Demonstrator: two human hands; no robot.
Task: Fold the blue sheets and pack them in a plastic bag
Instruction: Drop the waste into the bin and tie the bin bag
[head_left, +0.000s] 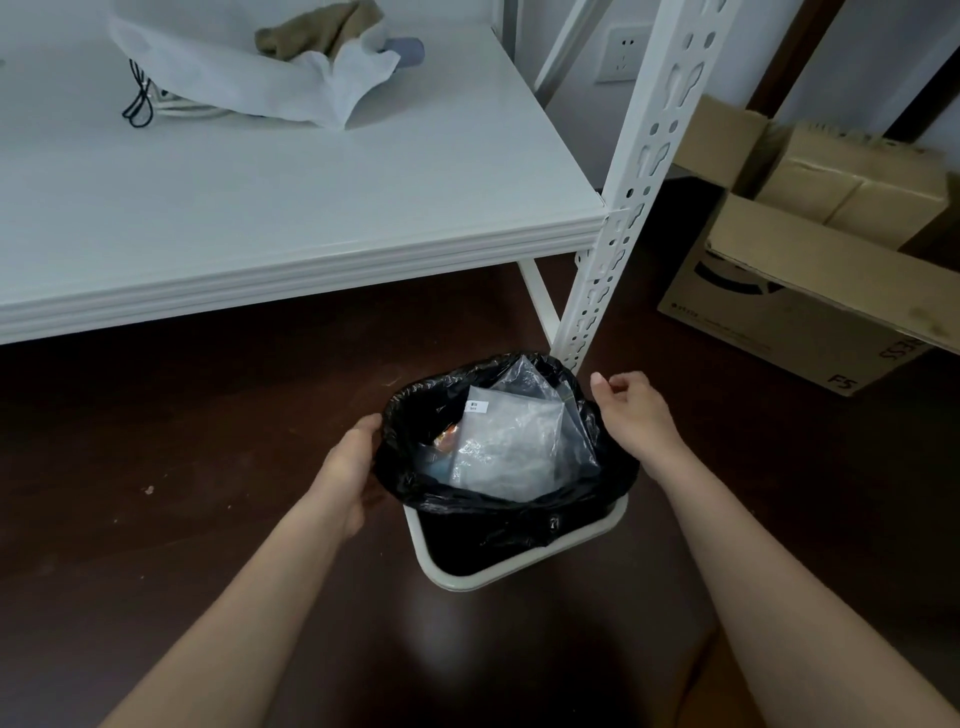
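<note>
Reaching into the bin (524, 571) | your left hand (353, 457) presses the black liner (410, 483), whether it grips I can't tell | right hand (636, 410) loosely curled beside the rim, holding nothing | clear bags (514, 447) lie inside: take one by its edge | no blue sheets visible; white bag (249, 67) on the shelf (311, 197).

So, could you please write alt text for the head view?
Two bare hands, the left hand and right hand, reach to either side of a black bin liner in a white bin holding clear plastic bags, beside a white shelf.
</note>
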